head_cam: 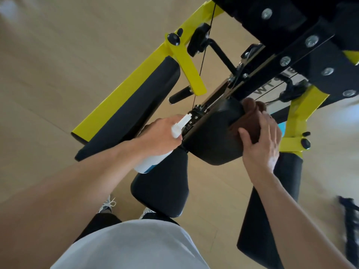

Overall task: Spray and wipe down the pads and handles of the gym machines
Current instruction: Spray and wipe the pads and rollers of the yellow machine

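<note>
I look down on a yellow-and-black gym machine. My left hand (162, 135) grips a white spray bottle (155, 159), its nozzle pointing up toward the machine's middle. My right hand (260, 140) holds a brown cloth (247, 121) against the right side of the black back pad (211, 136). Below it lies the black seat pad (163, 189). A long black arm pad (134, 105) sits at the left and another arm pad (266, 220) at the right. A black handle (179, 96) sticks out from the yellow arm.
The yellow frame (124, 94) runs diagonally at the left and a yellow post (297, 121) stands at the right. Black plates with bolts (285, 61) fill the top right, with thin cables. My shoes (108, 205) stand on the wooden floor (58, 74).
</note>
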Available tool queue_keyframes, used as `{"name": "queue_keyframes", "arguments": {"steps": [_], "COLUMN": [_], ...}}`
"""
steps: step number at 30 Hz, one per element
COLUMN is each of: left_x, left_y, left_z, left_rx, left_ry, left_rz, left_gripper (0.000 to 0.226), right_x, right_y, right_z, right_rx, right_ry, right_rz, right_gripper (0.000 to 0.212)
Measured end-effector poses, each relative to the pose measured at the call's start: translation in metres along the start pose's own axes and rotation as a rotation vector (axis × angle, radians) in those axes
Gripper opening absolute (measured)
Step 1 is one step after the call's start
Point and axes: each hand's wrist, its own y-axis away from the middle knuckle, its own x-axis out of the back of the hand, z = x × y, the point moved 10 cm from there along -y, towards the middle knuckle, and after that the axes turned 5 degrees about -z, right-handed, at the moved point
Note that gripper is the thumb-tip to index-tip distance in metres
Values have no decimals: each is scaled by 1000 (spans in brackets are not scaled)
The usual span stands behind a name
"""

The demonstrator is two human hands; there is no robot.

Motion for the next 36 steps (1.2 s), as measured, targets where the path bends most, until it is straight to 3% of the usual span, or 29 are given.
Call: {"name": "queue_keyframes", "arguments": {"steps": [10, 14, 17, 22, 28, 31, 33, 36], "left_x": [2, -2, -8, -11, -11, -11, -10, -3], "left_y": [-8, -10, -8, -7, -10, -7, -5, -4], "left_z": [1, 1, -1, 7, 10, 13, 22, 39], "left_rx": [44, 60, 80, 28, 12, 16, 1, -10], "left_ry": [65, 79, 53, -9, -12, 20, 16, 53], "left_rz": [33, 23, -40, -72, -74, -70, -56, 33], "left_gripper": [54, 54, 59, 59, 43, 32, 33, 27], "right_x": [-68, -81, -104, -103, -33, 2, -6, -5], "right_y": [-40, 11, 55, 66, 11, -51, -70, -70], "right_z": [-127, -117, -71, -38, -56, -38, -34, -46], "right_rx": [510, 874, 959, 661, 221, -109, -149, 28], "right_ry": [584, 723, 804, 658, 314, 59, 26, 60], "right_rz": [-225, -160, -134, -35, 137, 10, -181, -225], "right_gripper": [44, 44, 59, 66, 53, 56, 62, 72]}}
